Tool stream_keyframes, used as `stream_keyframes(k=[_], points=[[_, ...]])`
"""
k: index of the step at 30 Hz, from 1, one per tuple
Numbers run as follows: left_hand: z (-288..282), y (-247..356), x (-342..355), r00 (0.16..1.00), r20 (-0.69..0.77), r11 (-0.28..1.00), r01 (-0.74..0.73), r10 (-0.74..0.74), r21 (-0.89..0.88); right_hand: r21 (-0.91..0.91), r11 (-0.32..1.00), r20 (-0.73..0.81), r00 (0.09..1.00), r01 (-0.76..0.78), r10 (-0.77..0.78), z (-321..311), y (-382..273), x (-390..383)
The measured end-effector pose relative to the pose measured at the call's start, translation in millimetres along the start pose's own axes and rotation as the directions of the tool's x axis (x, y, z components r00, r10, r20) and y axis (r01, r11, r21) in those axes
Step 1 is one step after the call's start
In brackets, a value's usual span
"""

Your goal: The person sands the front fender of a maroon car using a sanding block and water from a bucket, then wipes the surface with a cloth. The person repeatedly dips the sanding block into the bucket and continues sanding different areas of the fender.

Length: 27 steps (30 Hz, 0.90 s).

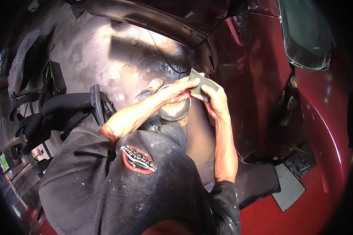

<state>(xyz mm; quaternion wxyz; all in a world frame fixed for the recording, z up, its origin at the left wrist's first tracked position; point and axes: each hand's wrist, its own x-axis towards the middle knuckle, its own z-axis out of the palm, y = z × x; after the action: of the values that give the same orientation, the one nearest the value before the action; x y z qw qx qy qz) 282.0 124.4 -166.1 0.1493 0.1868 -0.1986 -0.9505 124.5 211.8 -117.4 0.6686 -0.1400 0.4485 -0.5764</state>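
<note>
Both hands meet over a metal bowl or bucket [179, 113]. Between them is a grey-green sheet of sandpaper [202, 83], bent or folded. My left hand [179, 89] pinches its left edge, thumb on top. My right hand [217, 102] grips the opposite side, with the thumb pressed on its face. Whether a block lies inside the sheet, I cannot tell. Something pale yellowish sits in the bucket, partly hidden by my left wrist. Just right of my hands stands a dark red car body panel [243, 90], dull and smeared.
At the left lie black car parts [66, 105] on the concrete floor [86, 55]. A thin cable [161, 51] runs across it toward the bucket. An open dark door panel [164, 15] spans the top. To the right are a window [306, 35] and a glossy red fender [325, 117].
</note>
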Motion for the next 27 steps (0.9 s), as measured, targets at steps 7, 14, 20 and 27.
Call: stream_keyframes(k=[7, 14, 20, 27], points=[[55, -57, 14, 0.961, -0.144, 0.954, -0.257, 0.235, -0.157, -0.52, 0.85, -0.079, 0.986, 0.086, -0.148, -27, -43, -44], [21, 11, 131, 0.215, -0.245, 0.292, -0.227, 0.946, 0.929, -0.565, -0.819, 0.717, 0.55, 0.1, -0.428, -32, -165, -28], [111, -182, 155, 0.502, -0.007, 0.206, -0.344, 0.865, 0.916, -0.324, -0.942, 0.678, 0.717, 0.093, -0.162, -75, -175, -18], [24, -68, 208, 0.334, -0.305, 0.398, -0.26, 0.892, 0.88, -0.365, -0.924, 0.69, 0.701, 0.118, -0.183, -65, -170, -12]])
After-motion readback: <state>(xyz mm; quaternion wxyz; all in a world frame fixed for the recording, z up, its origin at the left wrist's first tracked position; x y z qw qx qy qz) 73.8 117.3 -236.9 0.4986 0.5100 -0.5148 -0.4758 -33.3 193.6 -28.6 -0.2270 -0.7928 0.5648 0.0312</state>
